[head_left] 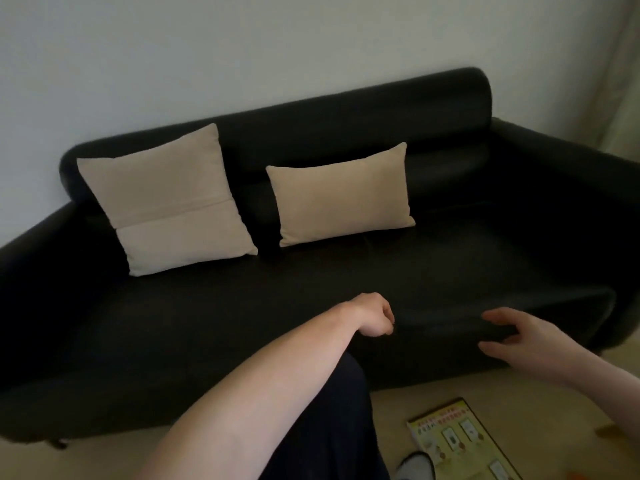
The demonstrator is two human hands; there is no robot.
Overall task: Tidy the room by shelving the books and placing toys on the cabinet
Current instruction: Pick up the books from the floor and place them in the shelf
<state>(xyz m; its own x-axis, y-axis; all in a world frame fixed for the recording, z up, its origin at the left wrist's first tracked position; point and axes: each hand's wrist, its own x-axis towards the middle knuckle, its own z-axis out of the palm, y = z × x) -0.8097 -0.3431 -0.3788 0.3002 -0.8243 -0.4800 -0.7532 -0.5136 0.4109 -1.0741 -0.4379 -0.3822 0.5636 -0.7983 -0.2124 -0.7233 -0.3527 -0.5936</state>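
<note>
Both hands are out in front of the sofa (450, 271) and neither holds a thing; the left hand (375, 318) hangs with its fingers loosely curled over the seat's front edge, gripping nothing; the right hand (519, 341) is spread wide, fingers and thumb apart, near the seat's front right corner — whether it touches the leather I cannot tell. The book (460, 441) lies flat on the floor (391, 403) just in front of the sofa, below the right forearm, cover up, its lower end cut off by the frame; two pillows (166, 199) lean against the sofa's back, well apart from the hands. No shelf, cabinet or toy is in view; an orange scrap at the bottom right edge is too small to name. The risk, as I judge it: the book is thin and flat on the floor, so fingers may slide over the cover and fail to get under an edge — or crease the pages; a foot beside it could also tread on it.
</note>
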